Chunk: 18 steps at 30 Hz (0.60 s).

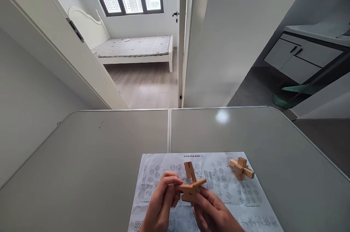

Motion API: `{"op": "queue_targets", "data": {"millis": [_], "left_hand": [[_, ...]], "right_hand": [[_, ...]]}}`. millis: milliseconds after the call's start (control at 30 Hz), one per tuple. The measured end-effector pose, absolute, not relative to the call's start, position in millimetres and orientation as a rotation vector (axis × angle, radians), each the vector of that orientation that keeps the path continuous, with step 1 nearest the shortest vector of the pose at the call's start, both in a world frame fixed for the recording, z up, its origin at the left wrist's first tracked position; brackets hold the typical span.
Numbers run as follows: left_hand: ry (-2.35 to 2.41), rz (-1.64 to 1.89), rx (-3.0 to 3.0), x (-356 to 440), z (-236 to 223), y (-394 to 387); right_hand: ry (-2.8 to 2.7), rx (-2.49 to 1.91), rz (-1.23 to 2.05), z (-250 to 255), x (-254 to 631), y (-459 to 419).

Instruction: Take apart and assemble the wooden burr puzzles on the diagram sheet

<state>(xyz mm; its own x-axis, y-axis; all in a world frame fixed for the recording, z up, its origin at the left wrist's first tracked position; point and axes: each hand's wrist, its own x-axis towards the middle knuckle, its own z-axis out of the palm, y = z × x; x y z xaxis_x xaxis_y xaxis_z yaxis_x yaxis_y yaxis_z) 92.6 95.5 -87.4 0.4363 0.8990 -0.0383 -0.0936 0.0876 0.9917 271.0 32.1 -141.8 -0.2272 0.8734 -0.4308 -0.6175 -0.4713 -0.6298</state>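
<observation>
Both hands hold a partly joined wooden burr puzzle (189,192) above a printed paper sheet. My left hand (163,199) pinches the end of a piece that points left. My right hand (212,206) grips the lower right side of the puzzle. One flat piece with a dark mark (189,169) sticks up from the joint, and another slants to the right. The fingers cover parts of the lower pieces. To the right on the sheet stands a second wooden puzzle (241,169), its bars crossed together, apart from both hands.
The paper sheet (155,162) carries rows of small printed diagrams and lies on a pale table (82,173) with a seam down its middle. Beyond the table's far edge are a doorway, a bed (136,47) and a window. A white cabinet (303,55) stands at the right.
</observation>
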Motion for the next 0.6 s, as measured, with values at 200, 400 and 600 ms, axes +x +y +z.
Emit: {"op": "queue_targets", "data": {"millis": [200,400,600], "left_hand": [[0.796,0.908,1.252,92.8,-89.7,96.2],[0.779,0.853,1.195,100.9,-79.5,88.3],[0.746,0.768,0.97,107.6,-90.2,80.5]], "right_hand": [[-0.574,-0.921,1.906,-145.2,269.9,29.8],[-0.741,-0.828,2.036,-125.0,272.6,32.1],[-0.782,-0.715,2.04,-122.7,270.8,31.1]]}}
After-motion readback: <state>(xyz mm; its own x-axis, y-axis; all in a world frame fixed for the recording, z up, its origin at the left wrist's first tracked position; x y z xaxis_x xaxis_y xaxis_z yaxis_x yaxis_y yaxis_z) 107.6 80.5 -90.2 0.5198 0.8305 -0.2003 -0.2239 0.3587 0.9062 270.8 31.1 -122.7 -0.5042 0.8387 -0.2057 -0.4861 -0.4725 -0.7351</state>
